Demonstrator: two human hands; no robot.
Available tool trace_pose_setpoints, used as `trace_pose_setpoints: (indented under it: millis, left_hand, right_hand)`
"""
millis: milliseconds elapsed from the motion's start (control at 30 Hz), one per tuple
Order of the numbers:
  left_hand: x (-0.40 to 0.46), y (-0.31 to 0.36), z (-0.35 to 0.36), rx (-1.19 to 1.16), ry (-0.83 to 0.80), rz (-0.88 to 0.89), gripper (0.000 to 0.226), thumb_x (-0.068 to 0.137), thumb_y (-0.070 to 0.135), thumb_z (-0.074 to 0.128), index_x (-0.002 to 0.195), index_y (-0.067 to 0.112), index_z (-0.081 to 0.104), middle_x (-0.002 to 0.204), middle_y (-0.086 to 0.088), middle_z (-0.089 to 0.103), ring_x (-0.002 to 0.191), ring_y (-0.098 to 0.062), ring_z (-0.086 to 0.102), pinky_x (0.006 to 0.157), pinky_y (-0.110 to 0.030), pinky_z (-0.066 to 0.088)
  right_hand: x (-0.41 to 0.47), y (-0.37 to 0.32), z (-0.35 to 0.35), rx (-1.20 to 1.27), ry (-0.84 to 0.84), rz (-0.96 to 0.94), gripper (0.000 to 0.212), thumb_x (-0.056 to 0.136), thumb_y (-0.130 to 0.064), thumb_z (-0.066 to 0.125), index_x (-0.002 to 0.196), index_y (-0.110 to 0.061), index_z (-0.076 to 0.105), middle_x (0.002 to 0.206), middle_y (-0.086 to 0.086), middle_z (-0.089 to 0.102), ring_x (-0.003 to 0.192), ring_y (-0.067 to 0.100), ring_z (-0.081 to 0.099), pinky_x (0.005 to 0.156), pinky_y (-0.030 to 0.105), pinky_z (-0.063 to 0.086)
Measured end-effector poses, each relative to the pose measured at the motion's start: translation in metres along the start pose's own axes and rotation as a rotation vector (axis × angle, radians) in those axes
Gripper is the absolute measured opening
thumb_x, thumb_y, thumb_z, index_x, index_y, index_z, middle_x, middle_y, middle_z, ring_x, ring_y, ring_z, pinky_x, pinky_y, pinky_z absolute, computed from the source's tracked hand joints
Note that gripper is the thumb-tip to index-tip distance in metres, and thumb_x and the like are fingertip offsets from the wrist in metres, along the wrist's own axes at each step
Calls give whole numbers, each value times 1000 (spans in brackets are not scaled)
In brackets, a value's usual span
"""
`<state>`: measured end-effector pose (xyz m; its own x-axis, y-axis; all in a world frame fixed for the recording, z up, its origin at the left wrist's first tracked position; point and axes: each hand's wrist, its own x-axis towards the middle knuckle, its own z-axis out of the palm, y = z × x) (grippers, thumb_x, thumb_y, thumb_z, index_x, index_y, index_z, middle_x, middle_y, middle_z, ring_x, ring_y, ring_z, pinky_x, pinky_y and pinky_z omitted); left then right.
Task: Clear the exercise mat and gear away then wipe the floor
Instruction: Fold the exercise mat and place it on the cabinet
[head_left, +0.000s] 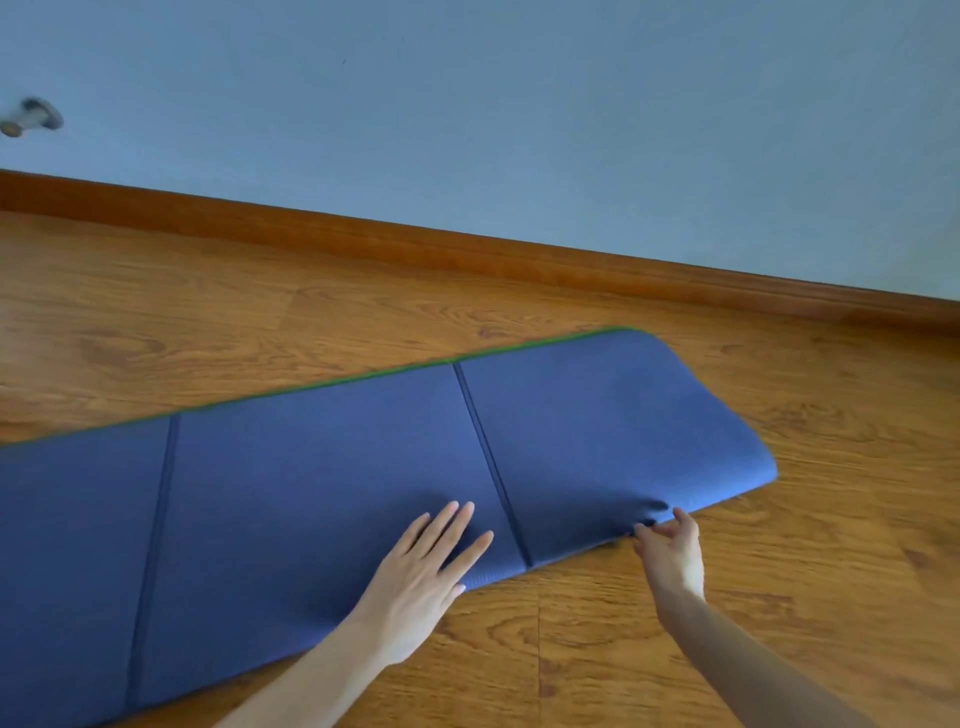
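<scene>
A dark blue exercise mat (322, 467) with a thin green far edge lies across the wooden floor, running from the left edge of the view to the middle right. Two fold creases cross it. Its right end curves over in a fold. My left hand (421, 577) lies flat on the mat near its front edge, fingers straight and spread. My right hand (670, 556) pinches the mat's near edge by the folded right end, where the fabric puckers.
The wooden floor (779, 597) extends around the mat. A brown skirting board (467, 249) runs along the pale blue wall behind. A small grey fitting (34, 117) sticks out of the wall at the far left.
</scene>
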<state>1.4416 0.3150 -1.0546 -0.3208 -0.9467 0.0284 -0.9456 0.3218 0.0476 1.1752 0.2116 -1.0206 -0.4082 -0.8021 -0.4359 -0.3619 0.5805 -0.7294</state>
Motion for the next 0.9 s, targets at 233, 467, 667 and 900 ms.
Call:
trace_pose_setpoints:
  millis: [233,467,667,900]
  left_hand:
    - [-7,-10,19,-24,-67,-87,52,101,42,6,147,27,23,149,-7,35,138,-27,32,105,-45,21]
    - [-5,-10,17,-39,-70,-84,52,100,43,6,146,26,24,147,-7,39,135,-25,36,111,-45,30]
    - [-11,-26,4,-2,-7,-24,56,100,46,14,147,19,27,152,-6,29,141,-21,21,110,-39,15]
    - [-21,-72,-37,-81,168,-375,56,88,18,33,144,11,31,149,-9,35,140,-22,21,114,-34,10]
  right_hand:
    - [11,-7,4,369,172,134,80,83,-15,67,147,-21,20,120,8,55,100,28,61,93,41,48]
    - [20,-26,-10,800,-168,226,17,88,-17,62,98,-31,59,113,-2,57,88,14,54,71,24,41]
    - [9,-54,-23,902,-220,41,36,83,7,56,103,-22,61,113,-1,63,102,16,59,78,23,46]
    - [-49,-95,-9,697,-349,-357,36,80,14,57,93,-19,59,83,-8,71,82,9,66,71,15,53]
